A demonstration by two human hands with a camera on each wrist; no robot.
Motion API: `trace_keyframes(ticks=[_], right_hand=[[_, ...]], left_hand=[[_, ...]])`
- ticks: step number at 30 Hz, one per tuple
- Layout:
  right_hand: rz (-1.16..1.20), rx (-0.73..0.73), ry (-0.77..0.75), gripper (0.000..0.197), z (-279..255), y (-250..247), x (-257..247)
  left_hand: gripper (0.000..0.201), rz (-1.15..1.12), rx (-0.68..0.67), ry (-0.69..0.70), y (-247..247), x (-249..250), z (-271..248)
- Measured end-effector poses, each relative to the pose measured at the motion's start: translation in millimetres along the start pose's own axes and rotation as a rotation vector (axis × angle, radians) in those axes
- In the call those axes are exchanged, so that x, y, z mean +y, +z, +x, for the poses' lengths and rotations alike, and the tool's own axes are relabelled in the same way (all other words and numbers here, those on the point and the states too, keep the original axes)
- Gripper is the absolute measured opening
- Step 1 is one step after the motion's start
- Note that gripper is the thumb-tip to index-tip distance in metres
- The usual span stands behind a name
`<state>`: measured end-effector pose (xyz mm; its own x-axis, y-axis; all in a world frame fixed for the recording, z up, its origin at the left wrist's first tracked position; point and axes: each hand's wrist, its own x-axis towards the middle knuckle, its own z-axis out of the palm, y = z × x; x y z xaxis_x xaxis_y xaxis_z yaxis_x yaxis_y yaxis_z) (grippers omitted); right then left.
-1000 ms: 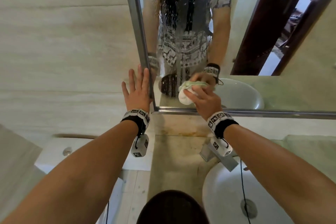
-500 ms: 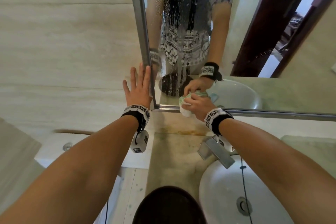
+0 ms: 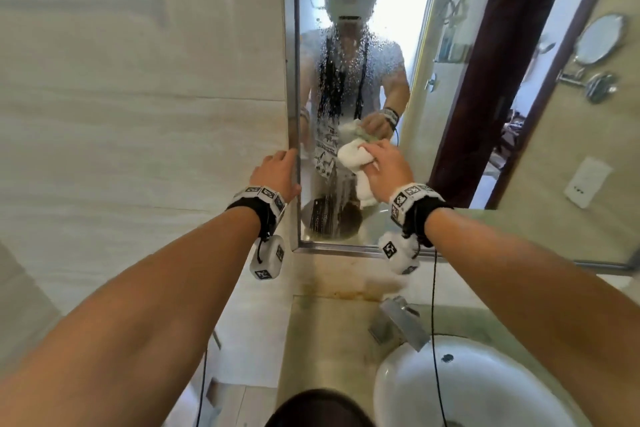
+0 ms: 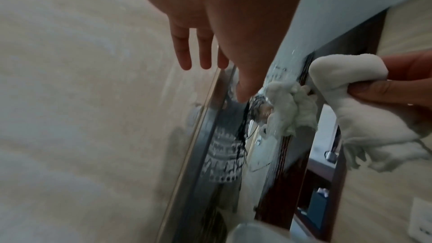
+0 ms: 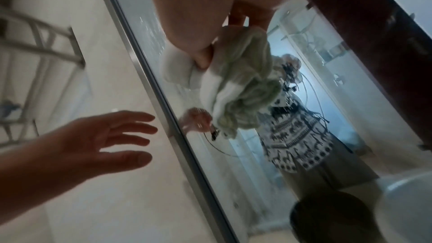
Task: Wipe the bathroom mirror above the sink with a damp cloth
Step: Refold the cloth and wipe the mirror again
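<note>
White cloth, bunched in the right hand, presses the mirror near its lower left, above the sink. Fingers curl round it. The left hand lies flat, fingers straight, on the wall by the frame, holding nothing. Droplets streak the glass higher up; a wad this tight could miss them or smear, and a wet palm might slip.

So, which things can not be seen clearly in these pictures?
- Head view: the mirror is cut off by the top and right edges.
- Head view: the right hand covers the glass under the cloth, so contact is hidden.
- Left wrist view: the left hand is blurred; whether its fingertips touch the wall is unclear.
- Head view: the sink is cut off at the bottom edge.
</note>
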<state>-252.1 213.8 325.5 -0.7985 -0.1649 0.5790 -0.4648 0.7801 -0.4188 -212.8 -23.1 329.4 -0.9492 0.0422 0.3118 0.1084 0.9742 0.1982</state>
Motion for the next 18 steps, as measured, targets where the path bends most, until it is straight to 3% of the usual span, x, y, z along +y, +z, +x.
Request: trace_keyframes(ticks=[8,14,18], right_hand=[[0.072,0.345,-0.014,0.038,88,-115,-64],[0.120,0.515,-0.079,0.030,149,-195,-104],[0.114,0.589,-0.131,0.029,183,-233,-124]], left_hand=[[0.064,-0.023,0.234,0.070,-146,25,34],[0.019,0.032,0.395,0.037,-250,45,66],[0.018,0.088,0.513,0.005,-305,57,91]])
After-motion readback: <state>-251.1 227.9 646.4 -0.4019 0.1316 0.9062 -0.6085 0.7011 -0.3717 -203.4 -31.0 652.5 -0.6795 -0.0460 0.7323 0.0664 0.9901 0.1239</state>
